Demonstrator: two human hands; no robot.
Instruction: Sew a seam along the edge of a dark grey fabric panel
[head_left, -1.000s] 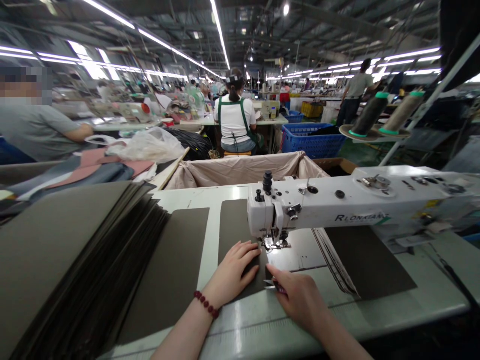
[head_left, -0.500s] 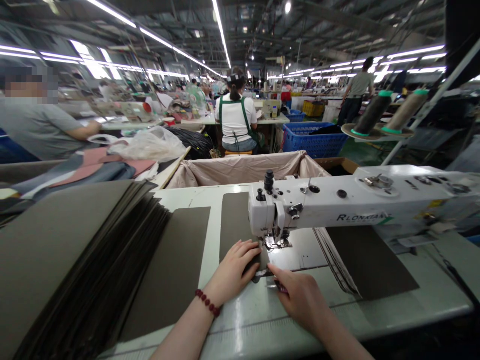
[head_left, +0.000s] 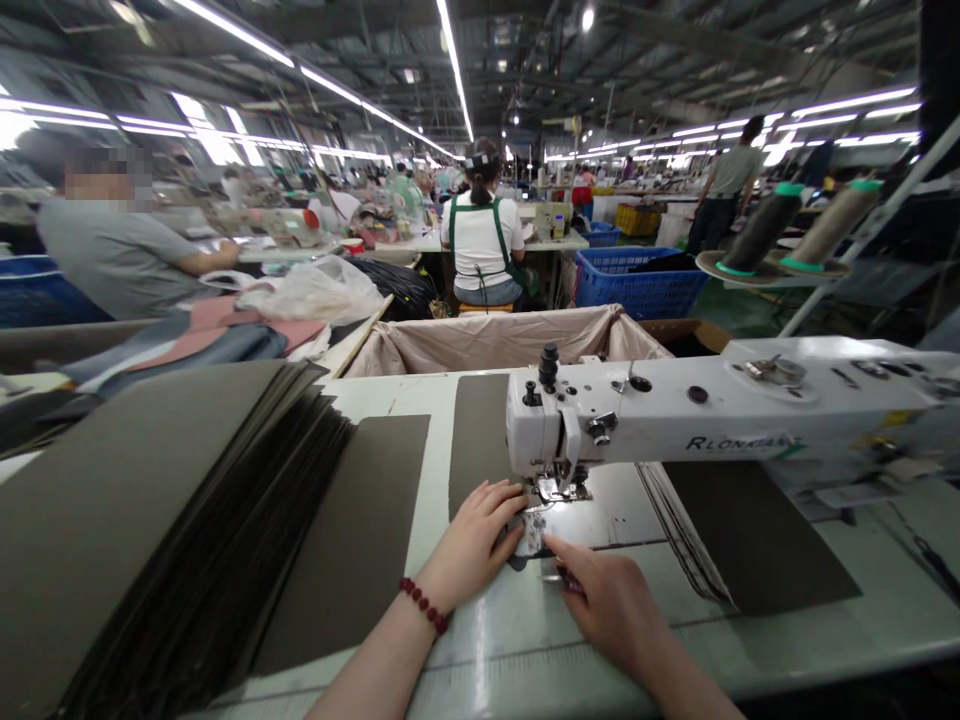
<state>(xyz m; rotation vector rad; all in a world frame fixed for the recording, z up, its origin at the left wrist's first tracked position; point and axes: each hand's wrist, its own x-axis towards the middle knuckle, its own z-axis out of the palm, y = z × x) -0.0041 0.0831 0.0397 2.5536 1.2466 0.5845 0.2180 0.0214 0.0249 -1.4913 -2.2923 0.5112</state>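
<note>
My left hand point(head_left: 480, 535), with a dark red bead bracelet at the wrist, lies flat with fingers spread beside the needle area of the white sewing machine point(head_left: 660, 410). Its fingertips touch the near edge of a dark grey-green panel point(head_left: 476, 430) that lies left of the machine head. Right of it, my right hand point(head_left: 611, 595) is curled round a small dark tool point(head_left: 570, 578) with a metal part, mostly hidden by the fingers. The index finger points at the shiny metal plate point(head_left: 607, 515) under the presser foot.
A thick stack of dark panels point(head_left: 172, 480) and a flat panel point(head_left: 352, 530) lie at the left. More panels point(head_left: 757, 530) rest beneath the machine arm. Behind the table stand a cloth-lined bin point(head_left: 487, 343) and a blue basket point(head_left: 637, 280). Thread cones point(head_left: 761, 230) are at right. People sit beyond.
The panel has slid away from me, baring the metal plate between my hands. Both hands stay almost in place, and the whole view has shifted slightly.
</note>
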